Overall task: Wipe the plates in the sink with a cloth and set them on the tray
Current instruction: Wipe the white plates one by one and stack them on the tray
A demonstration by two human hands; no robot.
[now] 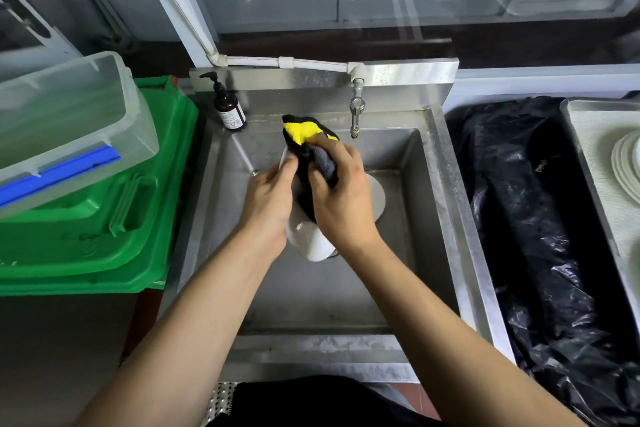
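Over the steel sink (436,204), my left hand (268,199) grips the edge of a white plate (313,243) held nearly on edge. My right hand (341,194) grips a black, grey and yellow cloth (304,132) and presses it against the plate's face. Most of that plate is hidden by my hands and the cloth. Another white plate (377,199) lies in the sink basin behind my right hand. At the far right, a stack of white plates (625,166) rests on a metal tray (588,135).
A tap (356,114) hangs over the back of the sink, and a brown pump bottle (228,107) stands at its back left corner. Left of the sink sits a green bin (114,229) with a clear plastic box (62,121) on it. A black bag-lined bin (530,218) stands between sink and tray.
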